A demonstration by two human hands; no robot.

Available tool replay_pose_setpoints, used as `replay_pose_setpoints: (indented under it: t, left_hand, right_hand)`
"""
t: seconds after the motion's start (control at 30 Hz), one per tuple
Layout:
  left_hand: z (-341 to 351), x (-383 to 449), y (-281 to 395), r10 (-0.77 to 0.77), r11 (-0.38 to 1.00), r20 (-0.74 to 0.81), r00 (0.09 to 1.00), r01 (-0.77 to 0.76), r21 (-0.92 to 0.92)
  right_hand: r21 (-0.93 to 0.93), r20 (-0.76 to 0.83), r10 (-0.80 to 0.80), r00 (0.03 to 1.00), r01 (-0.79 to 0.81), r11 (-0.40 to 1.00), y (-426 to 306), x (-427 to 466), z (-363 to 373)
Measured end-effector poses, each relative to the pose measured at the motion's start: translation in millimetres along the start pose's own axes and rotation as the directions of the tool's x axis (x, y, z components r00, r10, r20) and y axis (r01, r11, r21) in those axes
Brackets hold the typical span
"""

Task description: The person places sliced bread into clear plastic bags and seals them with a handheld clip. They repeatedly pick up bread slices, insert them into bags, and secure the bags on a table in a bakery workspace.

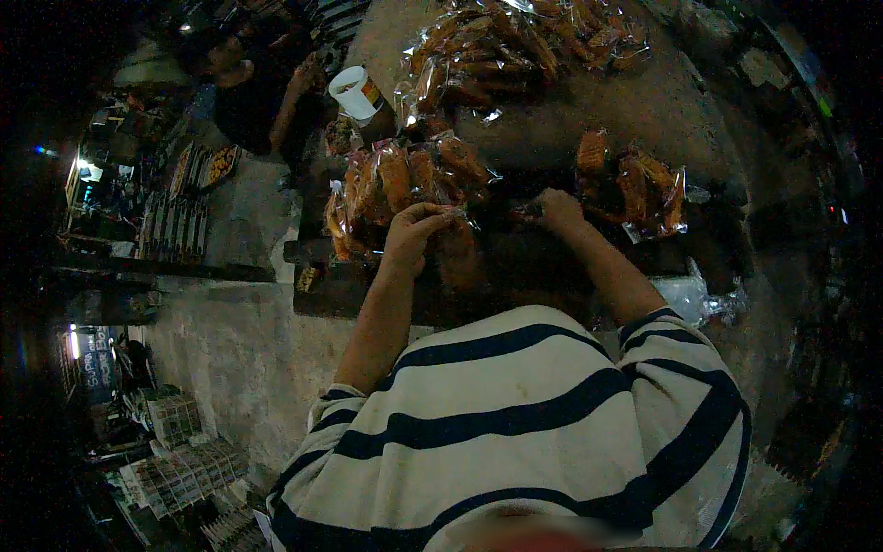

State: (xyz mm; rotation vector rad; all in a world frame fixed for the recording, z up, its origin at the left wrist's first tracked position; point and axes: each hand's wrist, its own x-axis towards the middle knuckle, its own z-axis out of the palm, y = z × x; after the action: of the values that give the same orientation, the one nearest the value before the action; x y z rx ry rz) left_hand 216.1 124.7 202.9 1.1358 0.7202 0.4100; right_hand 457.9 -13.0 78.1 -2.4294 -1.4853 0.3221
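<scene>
My left hand (422, 234) pinches the top of a clear plastic bag with a brown baked item (461, 255) hanging below it over the dark table (531, 272). To its upper left stands a row of similar bagged baked pieces (393, 176). My right hand (560, 212) is over the middle of the table, its fingers curled near something small and dark that I cannot make out. Right of it lie more brown baked pieces (643, 183), some in clear bags.
A large pile of bagged baked goods (483, 58) lies beyond the table. A white plastic tub (356, 93) stands at the back left, near another person (248, 103). Clear plastic bags (697, 297) lie at right. Wrapped stacks (186, 472) stand at the lower left.
</scene>
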Motion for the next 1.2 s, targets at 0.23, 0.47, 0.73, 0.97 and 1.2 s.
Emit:
replay_pose_setpoints:
  t: [0.23,0.47,0.73,0.97,1.2]
  left_hand:
    - [-4,-21,3,0.164,0.986,0.040,0.986,-0.163,-0.032]
    - [1,-77,25,0.439,0.830,0.078,0.895,-0.437,0.347]
    - [-30,-135,8,0.310,0.938,0.013,0.951,-0.308,0.158]
    - [-48,-139,3,0.256,0.967,-0.024,0.966,-0.256,0.009]
    - [-24,-106,4,0.186,0.981,-0.035,0.982,-0.184,0.053]
  right_hand:
    - [0.429,-0.170,-0.098,0.981,0.163,0.888,-30,-1,-31]
    - [0.629,-0.327,-0.492,0.807,0.574,0.524,-146,-53,-115]
    - [0.327,-0.325,-0.139,0.936,0.249,0.912,-94,-59,-69]
    - [-0.093,-0.281,-0.165,0.945,0.144,0.985,-23,-59,3]
    - [0.591,-0.315,-0.022,0.949,0.214,0.778,-71,-48,-67]
